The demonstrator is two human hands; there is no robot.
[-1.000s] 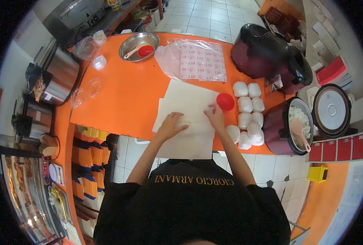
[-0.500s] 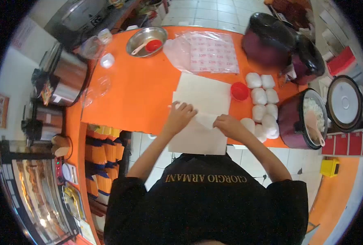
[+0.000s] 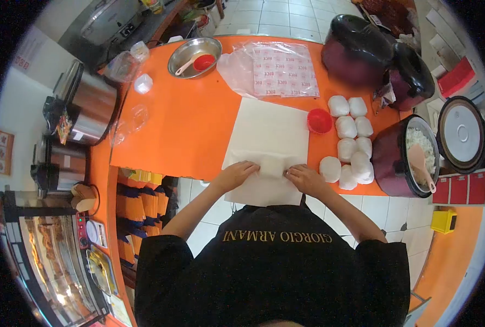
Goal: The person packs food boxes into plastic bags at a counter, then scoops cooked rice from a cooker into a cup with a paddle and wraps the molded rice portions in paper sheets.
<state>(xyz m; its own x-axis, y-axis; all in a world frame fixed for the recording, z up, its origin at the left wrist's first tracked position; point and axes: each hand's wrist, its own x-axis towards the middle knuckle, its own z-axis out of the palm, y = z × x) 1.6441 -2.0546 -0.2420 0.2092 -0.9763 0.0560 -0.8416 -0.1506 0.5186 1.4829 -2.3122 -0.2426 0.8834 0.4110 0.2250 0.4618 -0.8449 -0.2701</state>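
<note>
Head view: I see white paper (image 3: 267, 128) on the orange counter (image 3: 171, 131), overhanging its near edge and folded around a lump (image 3: 272, 165). The left grip (image 3: 239, 174) rests at 1 end of the lump; the right grip (image 3: 306, 179) curls at the other. I can't tell how far either is closed. A red cup (image 3: 319, 121) sits just beside the paper.

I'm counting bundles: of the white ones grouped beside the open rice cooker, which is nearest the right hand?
The leftmost white bundle, toward the near end of the group, beside the right hand; all the others lie farther right.
</note>
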